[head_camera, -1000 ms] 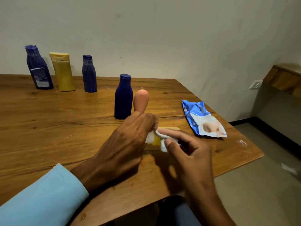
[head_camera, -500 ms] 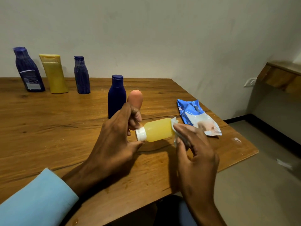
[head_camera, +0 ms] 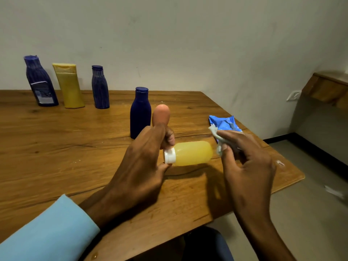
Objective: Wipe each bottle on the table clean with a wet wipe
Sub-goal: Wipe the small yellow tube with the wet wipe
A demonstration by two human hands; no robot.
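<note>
A small yellow bottle with a white cap is held sideways just above the wooden table. My left hand pinches it at the cap end. My right hand grips a crumpled white wet wipe at the bottle's bottom end. Behind my left hand stand a dark blue bottle and an orange rounded bottle. At the back left stand a large blue bottle, a yellow tube and a slim blue bottle.
A blue wet-wipe pack lies at the table's right side, partly behind my right hand. The table's right edge runs close beyond it, with grey floor below. A wooden shelf juts from the right wall.
The wipe slid along the yellow bottle from the cap end to its bottom, uncovering the bottle. My right hand moved right with it. My left hand kept the cap end.
</note>
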